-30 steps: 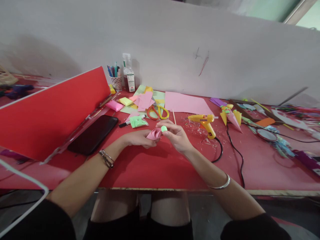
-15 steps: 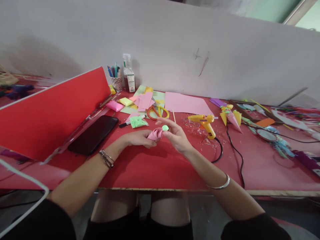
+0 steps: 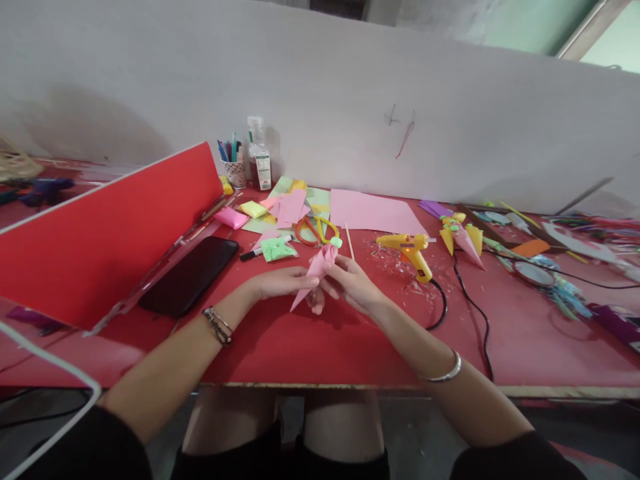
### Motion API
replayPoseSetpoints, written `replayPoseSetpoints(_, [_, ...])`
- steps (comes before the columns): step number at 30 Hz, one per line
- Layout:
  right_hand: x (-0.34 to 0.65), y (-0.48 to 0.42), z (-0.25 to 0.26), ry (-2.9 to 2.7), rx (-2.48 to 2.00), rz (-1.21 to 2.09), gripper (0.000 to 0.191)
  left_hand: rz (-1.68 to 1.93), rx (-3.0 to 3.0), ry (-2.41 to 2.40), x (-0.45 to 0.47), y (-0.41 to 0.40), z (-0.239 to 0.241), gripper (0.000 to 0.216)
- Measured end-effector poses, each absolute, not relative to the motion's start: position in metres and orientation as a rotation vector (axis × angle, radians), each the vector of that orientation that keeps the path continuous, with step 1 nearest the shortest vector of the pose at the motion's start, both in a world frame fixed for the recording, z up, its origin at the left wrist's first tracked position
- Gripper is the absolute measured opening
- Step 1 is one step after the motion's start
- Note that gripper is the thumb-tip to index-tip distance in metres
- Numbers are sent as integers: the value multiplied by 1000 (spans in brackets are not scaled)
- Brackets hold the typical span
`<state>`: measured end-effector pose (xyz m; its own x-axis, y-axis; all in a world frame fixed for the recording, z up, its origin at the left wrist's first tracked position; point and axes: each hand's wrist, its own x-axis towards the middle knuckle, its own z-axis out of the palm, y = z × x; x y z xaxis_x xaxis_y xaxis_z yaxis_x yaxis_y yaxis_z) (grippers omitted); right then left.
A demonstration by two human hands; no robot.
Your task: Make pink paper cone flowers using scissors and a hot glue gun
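Left hand (image 3: 280,283) and right hand (image 3: 354,283) are clamped on 1 pink paper cone (image 3: 316,268), held over the worktop (image 3: 280,353). A red panel (image 3: 125,233) slants across the worktop's left side. 1 large pink sheet (image 3: 375,211) lies flat near the wall. A black phone (image 3: 190,277) lies left of the hands; a yellow glue gun (image 3: 411,250) lies to their right. Cone orientation: narrow tip toward the person, wide end away. 1 small green ball (image 3: 337,243) sits at the wide end.

Cone (image 3: 317,266) left of glue gun (image 3: 413,249)
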<state>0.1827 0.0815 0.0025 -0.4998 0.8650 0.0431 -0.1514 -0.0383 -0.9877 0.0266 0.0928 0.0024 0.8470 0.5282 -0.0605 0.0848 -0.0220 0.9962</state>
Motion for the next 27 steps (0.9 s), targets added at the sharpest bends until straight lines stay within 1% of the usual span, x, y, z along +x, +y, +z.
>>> replayPoseSetpoints(2, [184, 86, 3, -1353, -832, 1594, 37, 497, 1572, 602, 25, 94, 4, 38])
replayPoseSetpoints(5, [186, 91, 5, -1269, -936, 1506, 43, 913, 1668, 864, 18, 98, 8, 40])
replayPoseSetpoints(6, [187, 91, 6, -1302, -992, 1493, 43, 1070, 1777, 1008, 15, 100, 10, 38])
replayPoseSetpoints(8, [188, 91, 8, -1469, -1136, 1450, 42, 1247, 2024, 1332, 8, 104, 12, 29])
replayPoseSetpoints(10, [190, 88, 9, -1683, -1293, 1333, 41, 1209, 2269, 1575, 3, 108, 10, 24])
replayPoseSetpoints(11, [191, 87, 10, -1778, -1364, 1247, 41, 1126, 2370, 1659, 0, 110, 8, 27])
replayPoseSetpoints(13, [192, 87, 10, -1925, -1477, 1037, 42, 874, 2510, 1775, -2, 114, 0, 41])
replayPoseSetpoints(15, [194, 88, 9, -2036, -1556, 828, 44, 652, 2529, 1895, -2, 115, -6, 52])
replayPoseSetpoints(16, [195, 89, 9, -2079, -1587, 735, 46, 565, 2513, 1933, -1, 115, -8, 53])
replayPoseSetpoints(18, [197, 90, 8, -2137, -1631, 617, 48, 460, 2479, 1974, 0, 114, -10, 49])
replayPoseSetpoints(21, [198, 90, 9, -2156, -1684, 551, 50, 446, 2507, 1956, 2, 113, -7, 33])
replayPoseSetpoints(23, [197, 90, 10, -2114, -1688, 486, 49, 485, 2570, 1881, 3, 113, -5, 26])
replayPoseSetpoints(25, [196, 89, 11, -2060, -1633, 424, 42, 525, 2624, 1820, 4, 112, -3, 27])
replayPoseSetpoints(27, [194, 88, 11, -2026, -1544, 412, 36, 526, 2643, 1861, 4, 112, -2, 35])
